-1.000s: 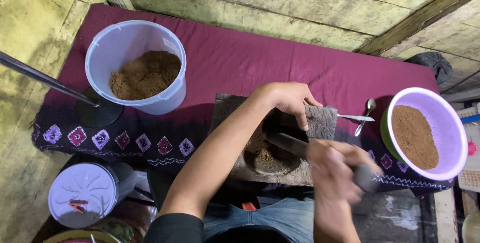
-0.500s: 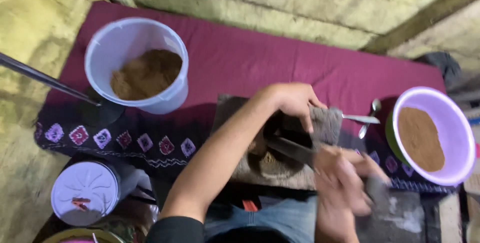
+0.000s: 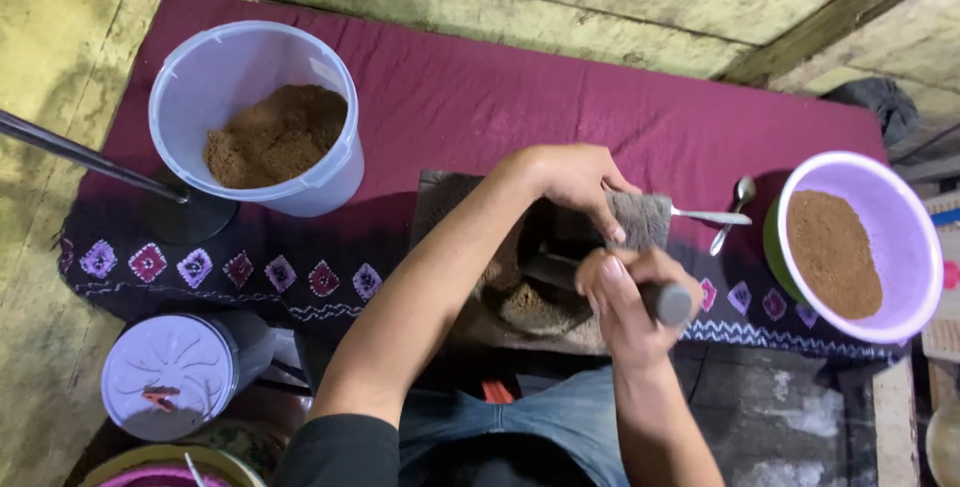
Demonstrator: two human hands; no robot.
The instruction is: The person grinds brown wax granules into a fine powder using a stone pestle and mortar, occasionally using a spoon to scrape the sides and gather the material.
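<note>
Gripping a dark cylindrical pestle (image 3: 600, 282), the right hand (image 3: 632, 299) has its grip wrapped tight round the handle, the far end lying over a heap of brown powder (image 3: 540, 305) on a stone slab (image 3: 470, 247). The left hand (image 3: 570, 179) pinches a grey stone piece (image 3: 640, 219) at the slab's far edge. On the maroon cloth (image 3: 480, 107) stand a clear tub (image 3: 255, 117) at left and a lilac bowl (image 3: 865, 247) at right, both holding brown powder, with two spoons (image 3: 725, 215) beside the bowl. A lidded white container (image 3: 175, 372) sits lower left.
</note>
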